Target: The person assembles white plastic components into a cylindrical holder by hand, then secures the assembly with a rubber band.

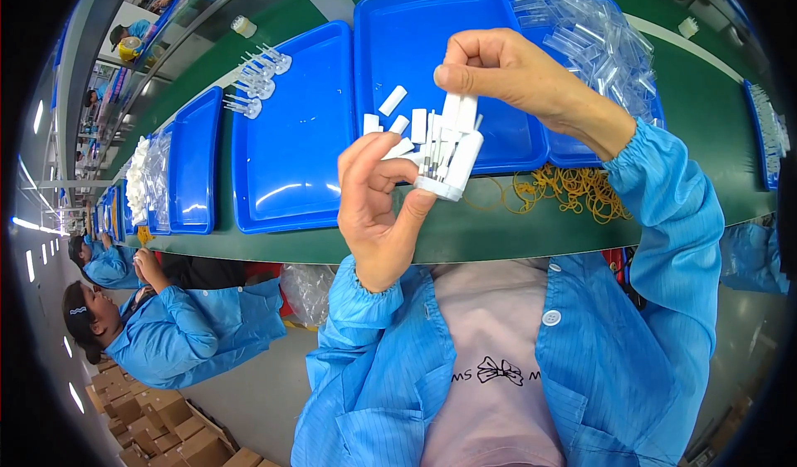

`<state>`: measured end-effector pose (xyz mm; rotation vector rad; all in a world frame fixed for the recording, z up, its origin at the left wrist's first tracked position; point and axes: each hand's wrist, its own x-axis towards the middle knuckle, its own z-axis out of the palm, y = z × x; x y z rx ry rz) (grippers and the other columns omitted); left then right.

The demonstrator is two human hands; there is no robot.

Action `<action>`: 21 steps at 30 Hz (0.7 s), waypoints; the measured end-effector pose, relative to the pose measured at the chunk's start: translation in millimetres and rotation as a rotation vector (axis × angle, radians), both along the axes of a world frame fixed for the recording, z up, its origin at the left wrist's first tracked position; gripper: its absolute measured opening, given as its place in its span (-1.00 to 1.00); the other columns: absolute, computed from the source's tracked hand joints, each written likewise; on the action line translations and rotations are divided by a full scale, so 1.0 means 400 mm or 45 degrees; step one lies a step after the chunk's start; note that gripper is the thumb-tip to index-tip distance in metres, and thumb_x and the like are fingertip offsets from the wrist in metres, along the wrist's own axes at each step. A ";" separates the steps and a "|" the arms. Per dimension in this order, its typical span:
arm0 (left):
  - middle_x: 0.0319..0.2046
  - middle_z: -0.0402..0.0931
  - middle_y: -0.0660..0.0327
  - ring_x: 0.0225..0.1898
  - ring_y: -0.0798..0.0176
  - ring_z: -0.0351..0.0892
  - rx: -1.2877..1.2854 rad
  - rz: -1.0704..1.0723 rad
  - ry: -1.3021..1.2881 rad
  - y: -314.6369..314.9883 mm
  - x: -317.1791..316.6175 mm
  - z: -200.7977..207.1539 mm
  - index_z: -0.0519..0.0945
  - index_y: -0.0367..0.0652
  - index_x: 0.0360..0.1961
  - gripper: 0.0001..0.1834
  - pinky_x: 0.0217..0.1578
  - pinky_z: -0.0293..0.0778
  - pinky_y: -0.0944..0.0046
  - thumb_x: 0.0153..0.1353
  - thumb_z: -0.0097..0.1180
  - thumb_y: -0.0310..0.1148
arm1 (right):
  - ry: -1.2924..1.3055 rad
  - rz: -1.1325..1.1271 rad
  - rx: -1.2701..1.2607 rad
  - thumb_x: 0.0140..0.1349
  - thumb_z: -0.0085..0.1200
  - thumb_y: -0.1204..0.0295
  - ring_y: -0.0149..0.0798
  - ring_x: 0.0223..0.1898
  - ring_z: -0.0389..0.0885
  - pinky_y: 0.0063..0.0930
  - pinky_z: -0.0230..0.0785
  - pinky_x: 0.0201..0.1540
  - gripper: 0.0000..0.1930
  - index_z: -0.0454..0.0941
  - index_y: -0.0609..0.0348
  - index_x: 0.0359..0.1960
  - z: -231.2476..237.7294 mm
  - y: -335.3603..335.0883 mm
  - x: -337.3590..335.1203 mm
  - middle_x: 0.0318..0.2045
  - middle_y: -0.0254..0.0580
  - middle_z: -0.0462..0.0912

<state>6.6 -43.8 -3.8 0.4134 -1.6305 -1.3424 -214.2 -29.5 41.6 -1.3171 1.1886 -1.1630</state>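
My left hand [374, 205] is closed on a round white base [438, 188], tilted, with several thin rods standing up from it. White sleeves [466, 156] cover some of the rods. Just above, my right hand [510, 77] pinches a white sleeve [458, 112] between thumb and fingers, at the tops of the rods; whether it sits on a rod is hard to see. Behind my hands, loose white sleeves [393, 101] lie in the large blue tray [432, 23].
Left of it, another blue tray [290, 160] has several rodded bases [257, 81] at its far corner. Clear plastic tubes [594, 44] fill the right tray. Yellow rubber bands [573, 193] lie on the green table [515, 239] near its edge. A person in blue [178, 334] sits at the left.
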 end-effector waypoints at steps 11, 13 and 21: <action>-0.12 0.45 0.12 -0.19 0.29 0.55 0.055 0.250 -0.158 0.004 0.002 -0.017 0.45 -0.35 0.00 -0.58 -0.16 0.48 0.31 0.10 0.24 -0.51 | 0.073 0.001 -0.175 0.22 0.11 0.21 -0.55 -0.45 0.47 -0.59 0.30 -0.44 -0.71 0.57 0.22 -0.44 0.010 0.022 0.075 -0.51 -0.35 0.56; -0.25 0.51 0.19 -0.19 0.33 0.54 0.150 0.177 -0.158 0.001 0.001 -0.007 0.50 -0.35 -0.08 -0.68 -0.19 0.49 0.35 0.14 0.21 -0.49 | 0.153 -0.030 -0.204 0.26 0.05 0.20 -0.49 -0.37 0.47 -0.55 0.31 -0.34 -0.70 0.57 0.23 -0.39 -0.011 -0.010 0.050 -0.44 -0.33 0.56; -0.14 0.42 0.23 -0.16 0.40 0.44 0.355 0.236 -0.061 -0.036 0.023 -0.036 0.53 -0.33 -0.11 -0.73 -0.13 0.39 0.43 0.15 0.18 -0.52 | 1.396 -0.019 -0.572 0.06 0.11 0.44 -0.14 -0.20 0.49 -0.30 0.33 -0.12 -0.79 0.59 0.02 -0.22 -0.188 -0.052 -0.068 -0.19 -0.22 0.53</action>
